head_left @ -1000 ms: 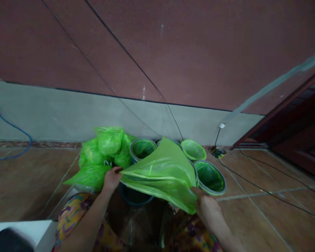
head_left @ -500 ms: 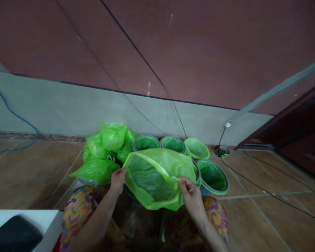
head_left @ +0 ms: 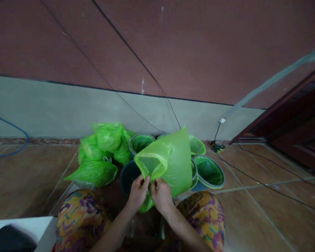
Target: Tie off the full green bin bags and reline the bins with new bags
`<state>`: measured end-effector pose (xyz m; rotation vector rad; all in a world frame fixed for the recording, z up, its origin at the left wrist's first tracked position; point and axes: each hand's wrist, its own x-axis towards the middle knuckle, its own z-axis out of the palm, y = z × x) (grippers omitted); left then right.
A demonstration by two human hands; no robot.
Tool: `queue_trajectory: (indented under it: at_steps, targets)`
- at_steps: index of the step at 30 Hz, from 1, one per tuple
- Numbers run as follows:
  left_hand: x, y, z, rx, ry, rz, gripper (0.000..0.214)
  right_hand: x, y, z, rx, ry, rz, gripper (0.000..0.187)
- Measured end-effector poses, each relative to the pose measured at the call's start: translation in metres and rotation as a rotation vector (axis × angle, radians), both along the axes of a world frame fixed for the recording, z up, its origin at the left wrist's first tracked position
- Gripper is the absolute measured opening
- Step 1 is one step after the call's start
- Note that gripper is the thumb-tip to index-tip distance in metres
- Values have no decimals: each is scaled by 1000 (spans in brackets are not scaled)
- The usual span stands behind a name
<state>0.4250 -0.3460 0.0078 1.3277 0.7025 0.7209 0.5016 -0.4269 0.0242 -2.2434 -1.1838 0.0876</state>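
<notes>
A thin green plastic bag [head_left: 177, 157] is held up before me, puffed out to the right, its mouth gathered partly together. My left hand [head_left: 138, 189] pinches the bag's near rim between thumb and fingers. Right beside it, my right hand [head_left: 160, 192] grips the same rim, and the two thumbs almost meet. Below and behind the bag stands a dark blue bin [head_left: 127, 178] with no liner showing on its visible side. Bins with green liners surround it, among them a lined bin at the right [head_left: 210, 171] and one at the back [head_left: 141, 142].
Several filled green bags [head_left: 94, 171] lie heaped at the left against the wall. A white box [head_left: 23, 227] with a dark object on it stands at lower left. Black cables [head_left: 267, 190] run across the tiled floor at right. A blue hose [head_left: 13, 126] hangs at far left.
My hands have come together from opposite sides of the bag's wide-open mouth. The mouth is narrower now, and the bag's body has swung up and to the right, uncovering the dark blue bin.
</notes>
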Motion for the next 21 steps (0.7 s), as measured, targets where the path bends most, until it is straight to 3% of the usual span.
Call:
queue_trajectory:
  at_steps: [4, 7, 12, 16, 18, 21]
  targets:
    - [-3, -4, 7, -21, -61, -47, 28, -5, -1, 3, -2, -55, 87, 22]
    - [-5, -5, 10, -75, 6, 5, 28, -10, -3, 4, 0, -2, 174, 27]
    - [-7, 1, 18, -221, 132, 114, 31, -16, -5, 11, -41, 263, 319, 54]
    - [-12, 10, 20, -248, 156, 172, 30, -11, -13, 33, -1, 303, 393, 45]
    - [-17, 15, 18, -256, 129, 204, 30, 1, -20, 47, 143, 216, 350, 36]
    - [-25, 23, 19, -301, 69, 206, 33, 38, -29, 61, 369, 6, 76, 31]
